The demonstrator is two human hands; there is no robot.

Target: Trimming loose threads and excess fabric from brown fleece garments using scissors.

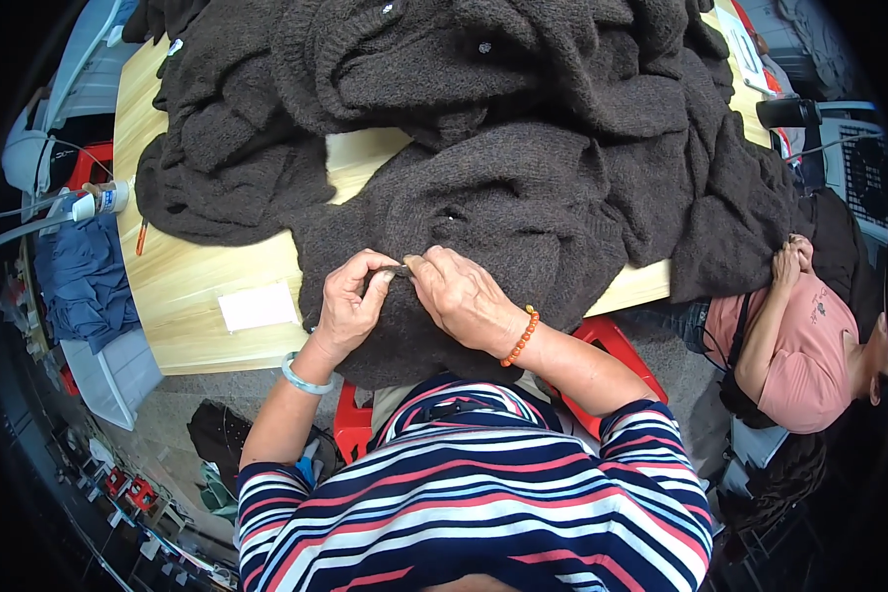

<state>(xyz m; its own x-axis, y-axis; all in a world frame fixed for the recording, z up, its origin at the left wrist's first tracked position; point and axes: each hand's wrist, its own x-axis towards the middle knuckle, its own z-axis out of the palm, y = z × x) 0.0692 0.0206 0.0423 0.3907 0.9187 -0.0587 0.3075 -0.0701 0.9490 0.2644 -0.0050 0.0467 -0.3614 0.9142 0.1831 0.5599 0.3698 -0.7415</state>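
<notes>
A dark brown knitted garment (503,187) lies over the table's near edge and hangs down in front of me. My left hand (345,304) pinches a small fold of this knit between thumb and index finger. Close beside it, my right hand (461,299) has its fingertips pressed together on the same fold, the back of the hand upward. Whether a needle or thread sits between the fingertips is too small to make out. A small light spot (451,217) shows on the knit just beyond my hands.
More dark brown knits (395,69) are heaped across the far side of the pale wooden table (197,316). A white paper card (258,307) and an orange pen-like tool (141,238) lie at left. On the right, a co-worker in a pink shirt (804,355) handles dark knit at the table's edge.
</notes>
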